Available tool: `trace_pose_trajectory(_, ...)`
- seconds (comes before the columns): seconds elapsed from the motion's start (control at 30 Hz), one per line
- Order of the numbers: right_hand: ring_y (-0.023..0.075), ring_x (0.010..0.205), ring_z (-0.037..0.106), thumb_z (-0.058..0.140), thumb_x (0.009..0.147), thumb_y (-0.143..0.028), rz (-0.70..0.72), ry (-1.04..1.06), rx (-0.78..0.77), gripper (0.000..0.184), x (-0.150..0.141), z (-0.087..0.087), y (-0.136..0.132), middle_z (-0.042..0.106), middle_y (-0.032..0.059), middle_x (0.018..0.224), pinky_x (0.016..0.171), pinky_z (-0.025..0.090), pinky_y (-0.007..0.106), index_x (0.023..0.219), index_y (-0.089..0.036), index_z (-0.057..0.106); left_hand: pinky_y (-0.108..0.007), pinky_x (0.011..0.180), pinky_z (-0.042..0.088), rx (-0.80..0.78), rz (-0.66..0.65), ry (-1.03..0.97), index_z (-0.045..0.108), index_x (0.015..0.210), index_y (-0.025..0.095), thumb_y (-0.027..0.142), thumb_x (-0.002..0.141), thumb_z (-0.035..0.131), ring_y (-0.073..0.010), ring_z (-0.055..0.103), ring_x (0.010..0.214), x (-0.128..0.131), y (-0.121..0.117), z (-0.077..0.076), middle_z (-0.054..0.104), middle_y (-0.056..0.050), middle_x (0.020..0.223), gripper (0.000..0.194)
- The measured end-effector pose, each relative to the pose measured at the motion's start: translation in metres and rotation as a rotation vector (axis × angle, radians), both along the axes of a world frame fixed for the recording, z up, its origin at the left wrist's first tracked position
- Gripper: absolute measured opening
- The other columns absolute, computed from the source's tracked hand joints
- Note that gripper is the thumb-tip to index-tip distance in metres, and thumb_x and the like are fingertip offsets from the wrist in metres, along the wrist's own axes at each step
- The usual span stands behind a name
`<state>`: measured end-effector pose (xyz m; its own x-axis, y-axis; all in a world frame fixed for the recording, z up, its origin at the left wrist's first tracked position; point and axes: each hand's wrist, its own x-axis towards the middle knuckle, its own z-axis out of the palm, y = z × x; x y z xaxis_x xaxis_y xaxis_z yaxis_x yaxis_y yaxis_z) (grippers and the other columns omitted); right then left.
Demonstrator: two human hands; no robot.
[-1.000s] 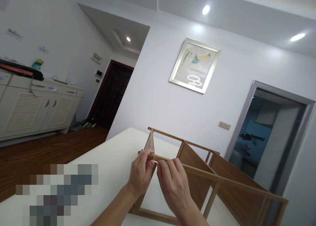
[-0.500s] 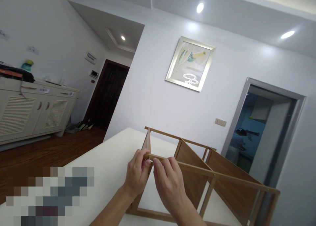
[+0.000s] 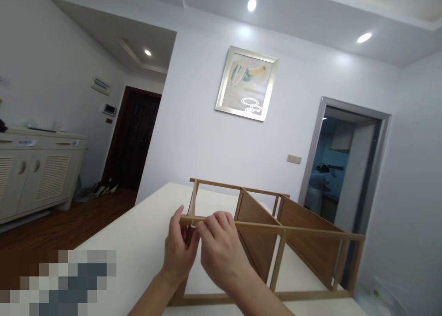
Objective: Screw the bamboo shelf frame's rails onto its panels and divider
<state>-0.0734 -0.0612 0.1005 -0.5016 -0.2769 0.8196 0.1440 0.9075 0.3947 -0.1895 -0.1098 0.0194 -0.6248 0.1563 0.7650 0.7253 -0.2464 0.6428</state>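
A wooden shelf unit [image 3: 262, 227] lies on its side, its rails and slanting panels facing up. My left hand [image 3: 179, 247] is closed around the near left corner of the frame, fingers behind the rail and thumb in front. Right beside it, my right hand [image 3: 221, 247] pinches a thin, bent, silvery hex key [image 3: 193, 224] against the rail's end. Most of that key is hidden by my fingers, and the fastener at its tip does not show.
The shelf unit rests on a white table [image 3: 138, 233]. A white cabinet [image 3: 51, 169] stands to the left near a dark door [image 3: 136, 136]. At the right, a doorway [image 3: 340, 159] shows a person [image 3: 317, 180] in another room. Clear plastic [image 3: 380, 297] lies at the lower right.
The camera view has turned right, so the scene shifts left. My right hand has rolled over, its fingers more curled at the rail. The left hand's fingers are straighter, still on the corner.
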Motion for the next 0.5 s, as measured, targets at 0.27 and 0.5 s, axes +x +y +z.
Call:
trace_pose_trajectory(0.27,0.0188,0.074,0.040,0.053,0.071,-0.018,0.070,0.011,-0.171,0.006,0.003,0.001,-0.013,0.051,0.0040,0.077,0.069,0.032,0.036,0.077,-0.019,0.055,-0.035,0.062,0.052,-0.233,0.123,-0.271,0.038,0.143,0.018,0.045,0.067,0.067,-0.0211,0.062,0.064,-0.005,-0.005,0.008,0.061,0.000,0.076,0.085)
trace_pose_trajectory(0.5,0.0198,0.076,0.044,0.049,0.075,-0.008,-0.033,0.075,-0.182,0.014,0.070,-0.009,0.039,0.054,0.0062,0.079,0.069,0.037,0.035,0.082,-0.019,0.055,-0.034,0.064,0.053,-0.361,0.407,-0.176,0.033,0.143,0.024,0.059,0.071,0.065,-0.0234,0.068,0.074,-0.045,-0.006,0.007,0.067,-0.003,0.093,0.087)
